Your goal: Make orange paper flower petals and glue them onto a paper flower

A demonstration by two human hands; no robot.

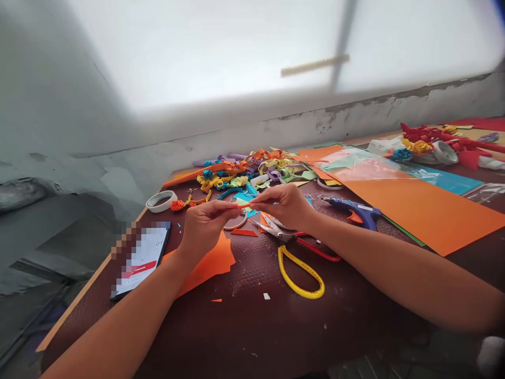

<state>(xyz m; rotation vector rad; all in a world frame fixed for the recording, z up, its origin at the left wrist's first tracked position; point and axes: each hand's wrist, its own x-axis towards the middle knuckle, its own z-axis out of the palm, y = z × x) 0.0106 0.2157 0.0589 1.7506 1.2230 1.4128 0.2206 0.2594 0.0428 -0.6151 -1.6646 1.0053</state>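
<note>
Both hands pinch 1 thin orange paper strip [240, 205] above the scissors [300, 247]. The left hand [205, 223] fingers hold 1 end, the right hand [286, 205] fingers hold the other. A glue gun [357, 210] lies right of the scissors on the worktop [252, 326].

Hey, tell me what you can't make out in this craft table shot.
- Phone screen, head view: pixelated, unreadable.
- Paper strip pinched between left hand and right hand: fingers hide most of it; too thin to judge.
- Scissors: blades partly under the right wrist.
- Red paper pile: cut off by the right edge.
</note>
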